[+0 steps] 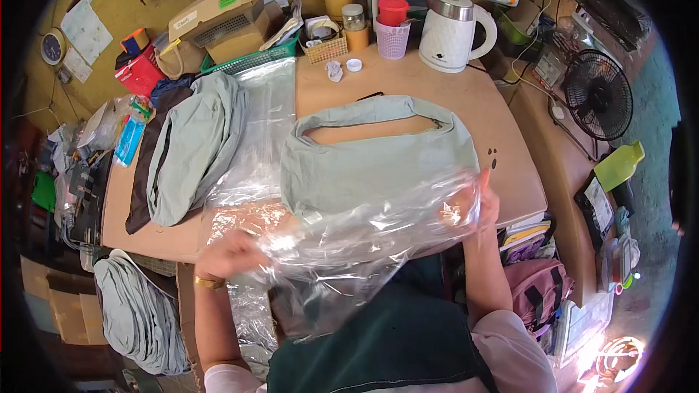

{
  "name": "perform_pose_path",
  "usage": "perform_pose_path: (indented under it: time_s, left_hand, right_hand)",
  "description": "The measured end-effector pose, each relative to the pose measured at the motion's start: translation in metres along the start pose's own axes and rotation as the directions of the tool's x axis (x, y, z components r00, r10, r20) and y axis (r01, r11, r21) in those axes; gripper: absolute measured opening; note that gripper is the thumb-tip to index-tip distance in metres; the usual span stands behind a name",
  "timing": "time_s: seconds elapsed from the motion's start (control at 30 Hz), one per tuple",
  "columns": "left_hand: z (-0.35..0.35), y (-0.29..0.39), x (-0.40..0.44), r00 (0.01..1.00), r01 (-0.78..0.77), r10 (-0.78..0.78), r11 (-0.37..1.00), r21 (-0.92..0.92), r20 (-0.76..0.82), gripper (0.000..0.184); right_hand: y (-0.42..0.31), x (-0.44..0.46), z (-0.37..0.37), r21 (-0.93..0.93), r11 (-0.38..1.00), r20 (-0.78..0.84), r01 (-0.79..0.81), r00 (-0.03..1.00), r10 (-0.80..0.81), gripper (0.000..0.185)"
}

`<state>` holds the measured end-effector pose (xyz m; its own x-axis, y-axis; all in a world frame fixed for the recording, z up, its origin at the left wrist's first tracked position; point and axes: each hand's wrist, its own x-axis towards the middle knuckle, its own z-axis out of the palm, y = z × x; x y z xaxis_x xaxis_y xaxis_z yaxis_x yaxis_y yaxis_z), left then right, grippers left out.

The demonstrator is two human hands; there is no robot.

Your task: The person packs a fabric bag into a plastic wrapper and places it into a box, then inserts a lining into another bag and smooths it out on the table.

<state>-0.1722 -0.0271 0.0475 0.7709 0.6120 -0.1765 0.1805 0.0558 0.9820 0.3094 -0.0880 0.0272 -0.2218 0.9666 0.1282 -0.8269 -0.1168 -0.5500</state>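
A pale grey-green cloth shoulder bag [378, 156] lies flat on the table, its strap curving away from me. Over its lower part stretches a clear plastic bag [349, 236], crinkled and shiny; whether the cloth is inside or under it I cannot tell. My left hand [233, 255], slightly blurred, is closed on the plastic's left edge. At the other side, my right hand [489, 204] grips the plastic's right edge near the cloth bag's corner, thumb pointing up. Some of its fingers are hidden.
More grey-green cloth bags [196, 145] lie at the left beside a stack of flat plastic [266, 102]. A white kettle [448, 33], a lilac cup [393, 38] and a green basket [251, 57] line the table's back. A black fan [598, 94] stands right; folded cloth [138, 313] hangs lower left.
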Motion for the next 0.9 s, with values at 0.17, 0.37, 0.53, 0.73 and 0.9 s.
perform_pose_path:
  time_s: [0.17, 0.37, 0.53, 0.73, 0.9]
  left_hand:
    - [0.028, 0.041, 0.026, 0.752, -0.558, 0.093, 0.619, -0.554, -0.653, 0.035]
    - [0.030, 0.044, 0.032, 0.962, 0.017, -0.075, 0.976, 0.216, 0.262, 0.032]
    - [0.022, 0.038, 0.033, 0.667, -0.340, -0.011, 0.885, -0.318, -0.745, 0.025]
    - [0.043, 0.039, 0.018, 0.822, -0.449, 0.050, 0.670, -0.591, -0.567, 0.036]
    - [-0.007, -0.002, 0.014, 0.983, 0.105, -0.129, 0.979, 0.174, 0.128, 0.036]
  right_hand:
    - [0.005, 0.024, 0.026, -0.950, 0.305, 0.214, -0.066, 0.570, 0.793, 0.026]
    - [0.012, 0.012, -0.032, 0.071, 0.938, -0.097, 0.340, 0.938, -0.333, 0.036]
    - [0.001, 0.018, 0.017, -0.935, 0.318, 0.046, -0.154, 0.839, 0.542, 0.035]
    - [0.016, 0.006, -0.024, -0.482, 0.875, 0.144, 0.045, 0.989, 0.028, 0.022]
    - [0.019, 0.011, -0.020, 0.274, 0.956, 0.257, 0.104, 0.950, -0.177, 0.018]
